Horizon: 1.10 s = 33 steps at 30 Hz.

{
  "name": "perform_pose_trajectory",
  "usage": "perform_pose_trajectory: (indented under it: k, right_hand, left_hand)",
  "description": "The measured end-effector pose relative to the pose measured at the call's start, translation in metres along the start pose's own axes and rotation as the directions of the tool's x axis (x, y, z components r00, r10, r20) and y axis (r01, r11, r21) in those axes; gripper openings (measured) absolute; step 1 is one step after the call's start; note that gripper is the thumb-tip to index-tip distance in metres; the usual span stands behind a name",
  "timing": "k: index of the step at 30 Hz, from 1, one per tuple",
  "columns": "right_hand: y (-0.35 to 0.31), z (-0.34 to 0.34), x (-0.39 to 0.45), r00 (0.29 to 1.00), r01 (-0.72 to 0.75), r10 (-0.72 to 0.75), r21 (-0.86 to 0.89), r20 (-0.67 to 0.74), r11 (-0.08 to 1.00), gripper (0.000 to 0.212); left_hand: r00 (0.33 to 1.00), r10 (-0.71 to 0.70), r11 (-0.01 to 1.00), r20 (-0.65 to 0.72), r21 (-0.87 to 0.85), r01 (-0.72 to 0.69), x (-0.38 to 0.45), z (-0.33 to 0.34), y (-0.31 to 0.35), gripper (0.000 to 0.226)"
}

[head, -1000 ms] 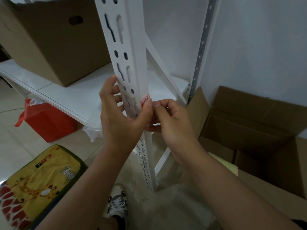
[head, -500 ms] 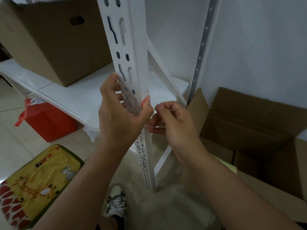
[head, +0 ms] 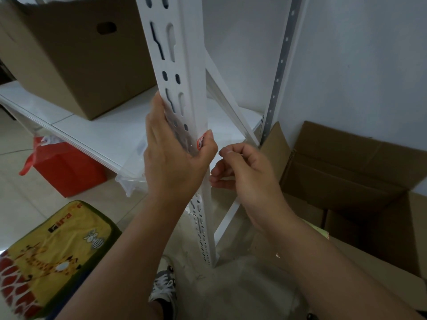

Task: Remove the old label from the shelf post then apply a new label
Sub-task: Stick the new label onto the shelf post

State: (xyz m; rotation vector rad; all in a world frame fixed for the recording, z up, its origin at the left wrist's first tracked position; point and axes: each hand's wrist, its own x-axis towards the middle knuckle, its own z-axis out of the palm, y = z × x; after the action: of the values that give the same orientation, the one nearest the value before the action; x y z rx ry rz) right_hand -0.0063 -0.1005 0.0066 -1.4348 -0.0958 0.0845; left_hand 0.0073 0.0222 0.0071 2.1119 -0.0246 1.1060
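A white slotted shelf post [head: 184, 65] rises through the middle of the view. My left hand [head: 171, 155] wraps around the post, its thumb pressing a small red-edged label [head: 200, 142] against the post's corner. Only a sliver of the label shows beside the thumb. My right hand [head: 245, 172] hovers just right of the post, a short gap from the thumb, with thumb and forefinger pinched together and the other fingers curled. I cannot make out anything between its fingertips.
A closed cardboard box [head: 76, 58] sits on the white shelf [head: 97, 135] at left. An open cardboard box [head: 360, 181] stands on the floor at right. A red bag [head: 62, 167] lies under the shelf, a yellow giraffe-print cushion [head: 46, 259] at bottom left, my shoe [head: 164, 285] below.
My right hand has drawn back to the right, away from the label and the left thumb. The left thumb now covers more of the label on the post.
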Motion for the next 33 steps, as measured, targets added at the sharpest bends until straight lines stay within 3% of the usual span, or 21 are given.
perform_pose_trajectory:
  k: [12,20,27,33]
  right_hand:
    - [-0.001,-0.003,0.000,1.000,0.007,-0.007,-0.029,-0.017,1.000,0.016]
    - [-0.008,-0.014,0.001,0.998,0.009,-0.014,-0.081,-0.062,0.997,0.016]
    - [-0.050,-0.030,-0.009,0.979,0.168,-0.188,-0.208,-0.076,0.963,0.015]
    - [-0.008,-0.043,-0.027,0.997,-0.047,0.034,-0.215,-0.063,0.975,0.017]
  left_hand:
    - [0.999,-0.004,1.000,0.033,0.008,0.004,-0.001,0.002,0.002,0.089]
    - [0.988,0.053,0.987,0.148,-0.157,-0.030,-0.001,-0.004,-0.011,0.083]
    - [0.985,0.028,0.971,0.168,-0.237,0.013,-0.002,-0.011,-0.007,0.079]
    - [0.943,-0.115,0.904,0.311,-0.361,0.229,0.003,-0.017,-0.007,0.067]
